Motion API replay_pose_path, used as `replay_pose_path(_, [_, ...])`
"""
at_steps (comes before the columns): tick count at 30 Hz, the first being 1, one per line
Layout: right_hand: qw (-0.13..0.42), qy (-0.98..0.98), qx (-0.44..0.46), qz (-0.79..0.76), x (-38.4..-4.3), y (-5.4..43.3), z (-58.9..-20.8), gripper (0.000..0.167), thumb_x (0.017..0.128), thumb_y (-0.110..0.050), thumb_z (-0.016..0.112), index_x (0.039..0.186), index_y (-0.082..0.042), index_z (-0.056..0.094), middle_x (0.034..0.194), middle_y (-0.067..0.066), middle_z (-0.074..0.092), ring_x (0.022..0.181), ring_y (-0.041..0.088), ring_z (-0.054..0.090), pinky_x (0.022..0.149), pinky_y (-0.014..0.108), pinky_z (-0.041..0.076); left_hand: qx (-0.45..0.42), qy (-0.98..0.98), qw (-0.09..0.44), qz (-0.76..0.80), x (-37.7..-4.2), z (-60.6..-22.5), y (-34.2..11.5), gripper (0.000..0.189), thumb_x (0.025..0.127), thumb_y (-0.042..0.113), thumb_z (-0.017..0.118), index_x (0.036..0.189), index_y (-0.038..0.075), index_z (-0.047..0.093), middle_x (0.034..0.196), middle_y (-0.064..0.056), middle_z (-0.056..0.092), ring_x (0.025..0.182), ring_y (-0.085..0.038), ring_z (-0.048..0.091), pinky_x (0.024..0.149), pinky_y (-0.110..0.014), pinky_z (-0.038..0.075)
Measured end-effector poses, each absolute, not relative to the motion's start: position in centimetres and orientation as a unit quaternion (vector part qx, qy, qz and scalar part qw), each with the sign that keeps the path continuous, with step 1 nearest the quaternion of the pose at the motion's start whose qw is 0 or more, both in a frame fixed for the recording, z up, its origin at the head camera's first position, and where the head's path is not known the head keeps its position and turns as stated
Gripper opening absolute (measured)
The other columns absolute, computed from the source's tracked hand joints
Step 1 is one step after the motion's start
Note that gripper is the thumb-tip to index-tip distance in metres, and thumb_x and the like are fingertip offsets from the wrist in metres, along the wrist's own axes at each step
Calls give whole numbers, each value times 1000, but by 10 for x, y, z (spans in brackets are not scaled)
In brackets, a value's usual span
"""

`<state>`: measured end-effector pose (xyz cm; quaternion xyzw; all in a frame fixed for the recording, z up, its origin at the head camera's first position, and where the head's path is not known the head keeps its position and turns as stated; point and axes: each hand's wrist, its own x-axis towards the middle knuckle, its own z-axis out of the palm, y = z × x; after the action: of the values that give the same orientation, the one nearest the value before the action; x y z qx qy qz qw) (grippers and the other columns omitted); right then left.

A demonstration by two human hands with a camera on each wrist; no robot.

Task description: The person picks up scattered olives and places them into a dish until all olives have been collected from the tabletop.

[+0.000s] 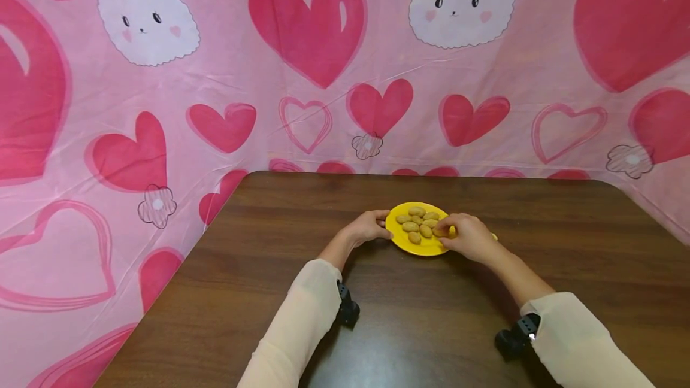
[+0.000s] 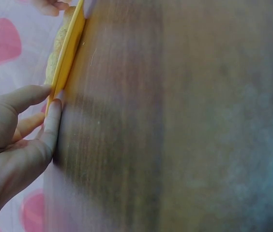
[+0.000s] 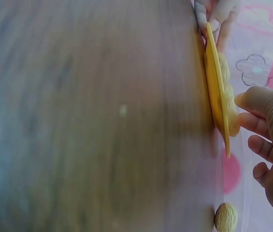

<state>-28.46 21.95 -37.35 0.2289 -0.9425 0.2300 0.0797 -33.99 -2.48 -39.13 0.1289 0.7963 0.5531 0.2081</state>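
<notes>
On the brown table stands a yellow plate (image 1: 401, 241) bearing several tan, wrinkled-shelled walnuts (image 1: 410, 227). My left hand (image 1: 369, 226) grips the plate's left rim; in the left wrist view the rim (image 2: 68, 65) sits between its thumb and fingers. Over the right side of the plate, my right hand (image 1: 471, 238) has its thumb and forefinger at a walnut, which is partly hidden by the fingers. Another walnut (image 3: 226, 217) lies on the table to the right of the plate, mostly covered by the right hand in the head view.
The wooden table (image 1: 377, 328) reaches back to a pink cloth (image 1: 323, 124) printed with hearts and rabbits. A small black camera sits on each wrist, the left one (image 1: 347, 307) and the right one (image 1: 516, 337), over cream sleeves.
</notes>
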Motion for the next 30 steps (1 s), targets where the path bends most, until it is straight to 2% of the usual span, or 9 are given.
replay_pose_path(6, [93, -943, 220, 230, -282, 232, -376, 21, 74, -8, 74, 93, -2, 67, 85, 4, 62, 73, 22, 53, 66, 36, 48, 128, 794, 212, 556, -339, -391, -24, 67, 78, -10, 66, 138, -1, 39, 119, -14, 56, 95, -18, 55, 84, -28, 49])
replay_pose_path(13, [95, -948, 193, 233, -279, 249, -374, 25, 76, -9, 73, 98, 1, 65, 91, 10, 63, 80, 26, 56, 73, 46, 49, 130, 798, 209, 551, -339, -390, -25, 66, 78, -9, 66, 138, -1, 39, 120, -14, 55, 97, -19, 55, 85, -28, 49])
replay_pose_path(22, [97, -951, 171, 237, -274, 268, -372, 28, 77, -10, 73, 101, 2, 63, 91, 11, 61, 73, 22, 55, 62, 33, 48, 135, 795, 214, 551, -339, -388, -26, 66, 79, -9, 66, 138, -1, 39, 122, -14, 55, 96, -19, 54, 86, -28, 48])
replay_pose_path(30, [109, -954, 159, 231, -270, 285, -374, 30, 76, -9, 73, 101, 4, 63, 91, 12, 61, 78, 27, 55, 68, 42, 47, 138, 796, 215, 549, -339, -388, -27, 65, 79, -9, 65, 138, 1, 40, 121, -13, 55, 94, -19, 54, 86, -28, 48])
